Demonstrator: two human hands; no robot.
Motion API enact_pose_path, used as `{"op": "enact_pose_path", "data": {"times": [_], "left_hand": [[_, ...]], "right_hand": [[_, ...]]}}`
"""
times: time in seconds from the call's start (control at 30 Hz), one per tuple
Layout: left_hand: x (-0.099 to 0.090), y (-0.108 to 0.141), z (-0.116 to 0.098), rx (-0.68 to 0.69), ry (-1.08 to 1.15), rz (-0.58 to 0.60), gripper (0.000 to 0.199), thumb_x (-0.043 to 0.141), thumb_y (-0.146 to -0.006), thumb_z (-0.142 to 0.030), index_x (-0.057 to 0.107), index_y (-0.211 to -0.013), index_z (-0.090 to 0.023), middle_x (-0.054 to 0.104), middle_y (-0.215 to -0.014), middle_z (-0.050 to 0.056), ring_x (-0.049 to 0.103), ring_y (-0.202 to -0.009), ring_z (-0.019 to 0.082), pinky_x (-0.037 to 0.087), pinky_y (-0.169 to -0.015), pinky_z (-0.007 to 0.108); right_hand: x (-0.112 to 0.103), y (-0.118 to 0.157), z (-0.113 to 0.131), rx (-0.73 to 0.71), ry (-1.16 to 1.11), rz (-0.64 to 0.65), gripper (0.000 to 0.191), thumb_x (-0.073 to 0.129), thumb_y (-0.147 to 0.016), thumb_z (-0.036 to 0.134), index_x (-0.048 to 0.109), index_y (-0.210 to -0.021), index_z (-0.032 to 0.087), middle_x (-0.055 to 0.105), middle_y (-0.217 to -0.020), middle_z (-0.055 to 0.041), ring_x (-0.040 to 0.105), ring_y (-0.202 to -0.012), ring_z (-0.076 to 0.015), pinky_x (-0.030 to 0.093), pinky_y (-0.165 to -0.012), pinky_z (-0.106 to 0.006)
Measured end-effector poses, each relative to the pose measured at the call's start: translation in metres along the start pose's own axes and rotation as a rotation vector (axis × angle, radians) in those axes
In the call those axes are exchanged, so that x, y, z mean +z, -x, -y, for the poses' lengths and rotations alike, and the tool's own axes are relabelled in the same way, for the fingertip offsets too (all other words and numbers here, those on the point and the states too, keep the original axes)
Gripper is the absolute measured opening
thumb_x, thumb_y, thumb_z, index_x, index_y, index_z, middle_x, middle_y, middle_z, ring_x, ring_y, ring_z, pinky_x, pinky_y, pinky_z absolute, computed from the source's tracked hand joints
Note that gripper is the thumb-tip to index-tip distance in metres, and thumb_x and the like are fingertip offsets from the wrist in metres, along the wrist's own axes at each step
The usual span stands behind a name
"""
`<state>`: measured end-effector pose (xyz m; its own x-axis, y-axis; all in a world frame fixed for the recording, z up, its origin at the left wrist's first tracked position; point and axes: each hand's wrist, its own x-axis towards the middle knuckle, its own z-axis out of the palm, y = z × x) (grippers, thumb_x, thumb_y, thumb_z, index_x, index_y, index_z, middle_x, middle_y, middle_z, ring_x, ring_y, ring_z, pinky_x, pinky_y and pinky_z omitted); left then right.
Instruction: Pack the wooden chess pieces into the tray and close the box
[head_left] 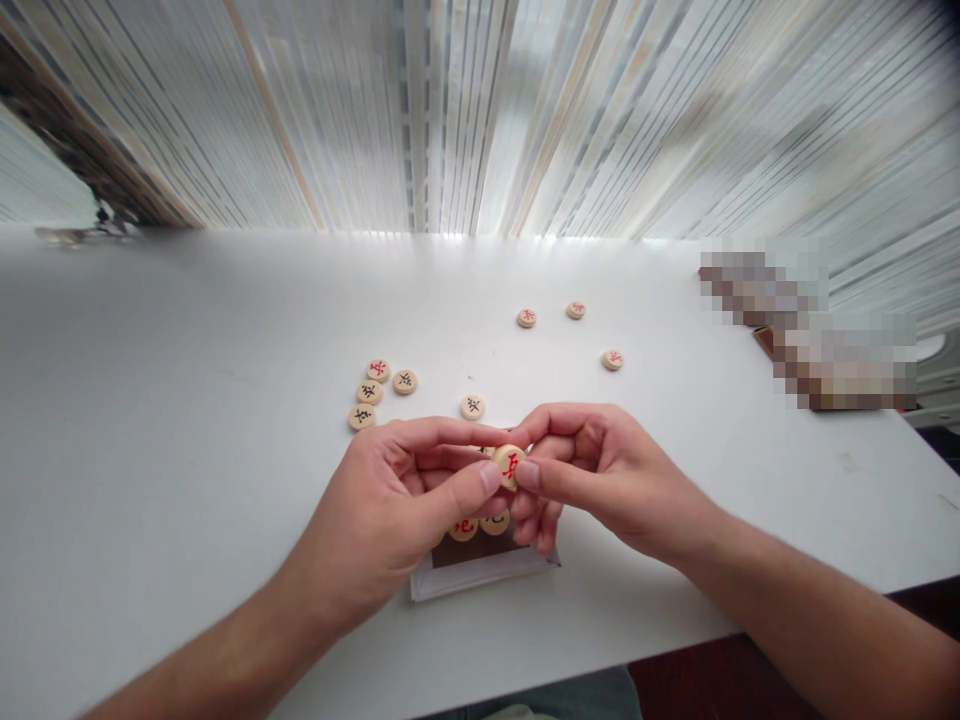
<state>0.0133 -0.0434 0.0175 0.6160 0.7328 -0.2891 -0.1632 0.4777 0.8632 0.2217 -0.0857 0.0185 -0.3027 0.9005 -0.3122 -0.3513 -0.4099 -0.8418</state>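
Your left hand point(401, 495) and right hand point(611, 475) are together, pinching the red-marked piece point(511, 464) from opposite sides; it's round, without a long axis, over the box point(487, 581), neither hand nearer.

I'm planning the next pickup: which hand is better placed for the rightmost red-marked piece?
Probably the right hand: the rightmost piece lies just beyond it, farther from the left hand. Both hands grip another red-marked piece, so the right would need to let go first.

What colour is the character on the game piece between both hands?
Red, on a pale wooden-looking game piece; it shows best in the head view.
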Motion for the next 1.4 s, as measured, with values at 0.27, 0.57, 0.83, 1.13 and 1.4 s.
{"op": "enact_pose_path", "data": {"times": [0.27,0.57,0.83,1.13,1.4], "left_hand": [[0.002,0.002,-0.001,0.026,-0.102,-0.012,0.032,0.093,-0.088,-0.029,0.088,-0.120,-0.029,0.087,-0.084,0.002,0.078,-0.074,0.011,0.061,-0.069,0.012],[0.010,0.009,0.006,0.214,-0.291,-0.021,0.030,0.081,-0.094,-0.014,0.088,-0.120,-0.027,0.089,-0.100,0.002,0.085,-0.087,0.017,0.070,-0.081,0.020],[0.011,0.007,0.004,0.221,-0.179,0.041,0.034,0.082,-0.092,-0.007,0.087,-0.120,-0.024,0.090,-0.101,0.003,0.087,-0.085,0.016,0.070,-0.083,0.017],[0.004,0.009,0.005,0.200,-0.264,-0.087,0.032,0.089,-0.089,-0.014,0.088,-0.119,-0.026,0.089,-0.087,0.001,0.086,-0.075,0.017,0.069,-0.070,0.016],[0.010,0.010,0.004,0.227,-0.323,-0.032,0.028,0.084,-0.093,-0.016,0.088,-0.119,-0.027,0.089,-0.106,0.003,0.086,-0.078,0.017,0.072,-0.078,0.020]], "right_hand": [[-0.001,0.000,0.001,-0.017,0.048,-0.009,0.037,0.104,-0.071,0.017,0.074,-0.093,0.013,0.078,-0.068,-0.0020,0.069,-0.051,-0.0099,0.058,-0.049,-0.016],[0.001,-0.001,-0.001,-0.042,0.061,-0.047,0.038,0.107,-0.063,0.014,0.072,-0.078,0.014,0.073,-0.062,0.0020,0.057,-0.050,-0.0052,0.042,-0.046,-0.012],[0.001,-0.001,0.002,-0.056,0.137,-0.027,0.034,0.102,-0.076,0.031,0.073,-0.079,0.013,0.070,-0.062,0.0007,0.054,-0.048,-0.0070,0.041,-0.044,-0.016],[-0.001,-0.002,0.002,-0.036,0.076,0.002,0.038,0.105,-0.069,0.030,0.075,-0.088,0.014,0.073,-0.065,-0.0005,0.061,-0.051,-0.0104,0.050,-0.049,-0.020],[0.000,-0.002,0.000,-0.010,0.102,-0.071,0.044,0.109,-0.061,0.028,0.070,-0.075,0.013,0.072,-0.061,-0.0008,0.054,-0.046,-0.0072,0.041,-0.042,-0.016]]}}
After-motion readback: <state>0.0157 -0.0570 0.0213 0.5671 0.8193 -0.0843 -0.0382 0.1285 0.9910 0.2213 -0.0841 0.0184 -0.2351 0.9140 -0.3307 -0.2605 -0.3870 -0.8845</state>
